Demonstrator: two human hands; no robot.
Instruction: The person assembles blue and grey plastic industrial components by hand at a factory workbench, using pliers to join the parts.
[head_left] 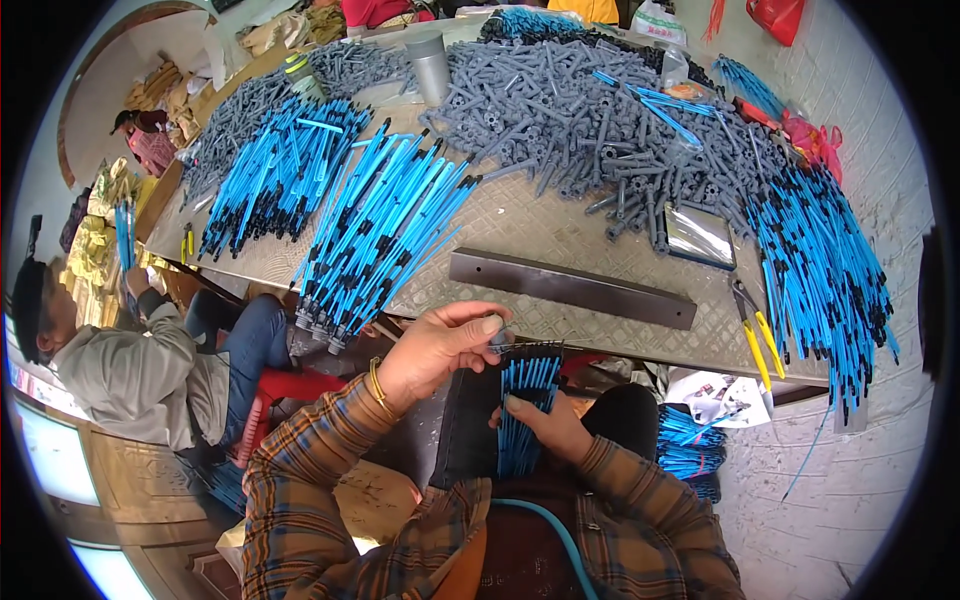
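My left hand (448,350), a bracelet at its wrist, is raised in front of the table edge. Its thumb and fingers are pinched on a small grey rounded piece (499,337), with thin dark strands running right from it. My right hand (552,424) is closed round a bundle of thin blue sticks (522,448) in front of my lap. The upper ends of those sticks spread out just below and right of my left hand. Whether the strands are fixed to the bundle, I cannot tell.
A grey metal bar (572,289) lies along the table's near side, with yellow-handled pliers (757,340) to its right. Blue stick piles (385,225) and grey plastic fittings (560,110) cover much of the table (420,290). A co-worker (140,350) sits at the left.
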